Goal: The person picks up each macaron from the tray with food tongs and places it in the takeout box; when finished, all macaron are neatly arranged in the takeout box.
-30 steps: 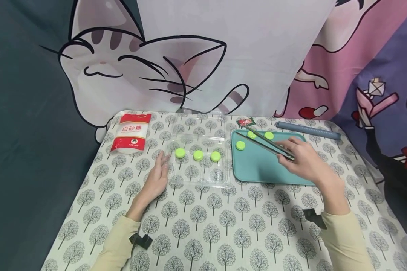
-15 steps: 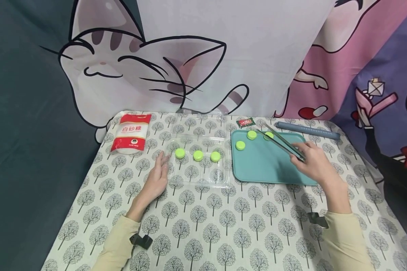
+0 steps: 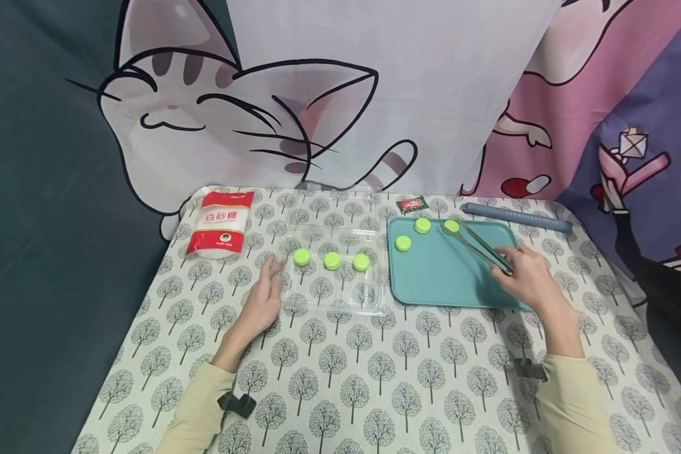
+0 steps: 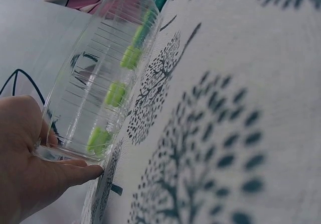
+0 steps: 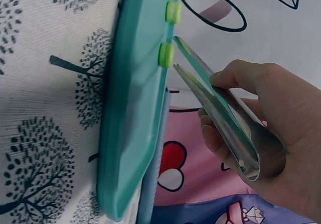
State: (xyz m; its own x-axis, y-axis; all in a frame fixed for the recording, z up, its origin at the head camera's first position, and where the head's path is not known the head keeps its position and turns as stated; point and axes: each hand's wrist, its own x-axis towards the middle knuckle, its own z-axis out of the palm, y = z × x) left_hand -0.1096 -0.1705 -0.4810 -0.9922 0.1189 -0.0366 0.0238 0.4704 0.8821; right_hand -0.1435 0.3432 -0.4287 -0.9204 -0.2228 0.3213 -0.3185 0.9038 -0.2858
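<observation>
My right hand [image 3: 526,277] grips metal tongs [image 5: 218,108] over the teal tray [image 3: 431,284]. The tongs' tips stand apart, one on either side of a green macaron [image 3: 451,225] at the tray's back. Two more macarons lie left of it, one at the back [image 3: 422,225] and one nearer [image 3: 403,243]. My left hand [image 3: 263,296] rests with extended fingers against the left side of a clear plastic box [image 3: 335,309]; its thumb [image 4: 75,173] lies low along the edge in the left wrist view. Inside the box, three green macarons [image 3: 331,260] form a row.
A red and white bag of sugar [image 3: 220,224] lies at the back left. The box's clear lid [image 3: 333,208] is folded back. Behind the tray are a small green and red packet [image 3: 412,204] and a grey-blue rod [image 3: 516,217]. A tree-patterned cloth [image 3: 340,378] covers the table.
My right hand has moved right with the tongs, from the left macarons to the rightmost one, then lowered the tips around it. My left hand has stayed at the box.
</observation>
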